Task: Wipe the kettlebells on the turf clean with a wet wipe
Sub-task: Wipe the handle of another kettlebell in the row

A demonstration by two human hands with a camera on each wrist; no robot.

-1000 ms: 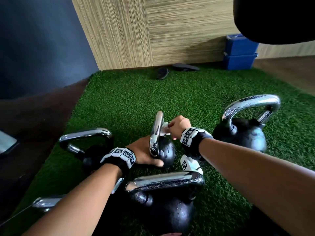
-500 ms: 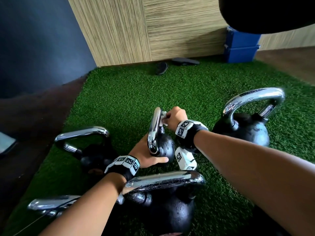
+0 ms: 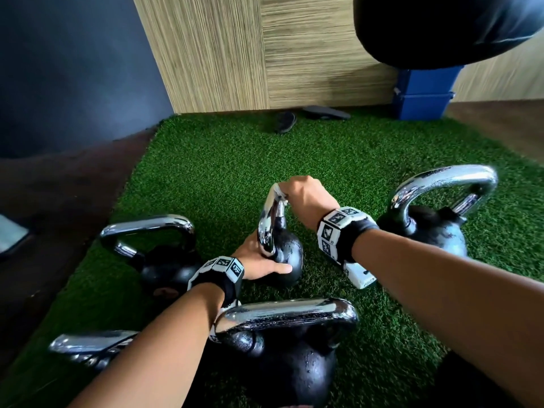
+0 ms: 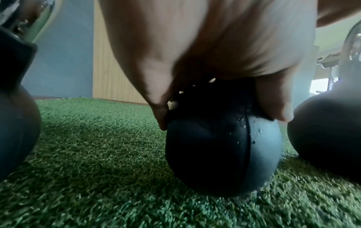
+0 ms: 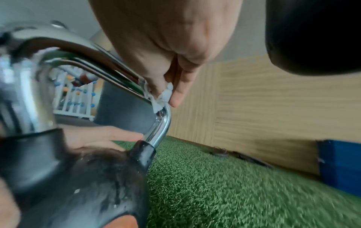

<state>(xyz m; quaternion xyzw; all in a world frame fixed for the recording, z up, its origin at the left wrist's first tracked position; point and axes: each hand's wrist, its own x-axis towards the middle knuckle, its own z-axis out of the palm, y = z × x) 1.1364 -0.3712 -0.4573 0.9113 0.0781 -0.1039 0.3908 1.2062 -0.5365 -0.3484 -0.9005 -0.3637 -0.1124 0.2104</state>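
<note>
On the green artificial turf (image 3: 235, 160) the person steadies a small black kettlebell with a chrome handle (image 3: 287, 254), which stands upright in the middle of the mat among four larger ones. The left hand (image 3: 256, 260) cups the black ball from the side, fingers (image 4: 162, 117) and thumb curled round its upper half, with droplets of water beading on the surface beside the thumb. The right hand (image 3: 306, 198) is clenched at the top of the chrome loop, pinching a crumpled white wet wipe (image 5: 162, 97) against the metal near the far bend of the handle. A big black kettlebell with a chrome handle (image 3: 435, 228) stands to the right, well apart from the small one; another (image 3: 164, 260) sits to the left, and a wet one (image 3: 291, 357) stands nearest the person. Against the striped wooden wall panel (image 3: 265, 54) at the far edge of the turf lie two dark sandals (image 3: 306, 116) and stacked blue boxes (image 3: 421, 95).
</note>
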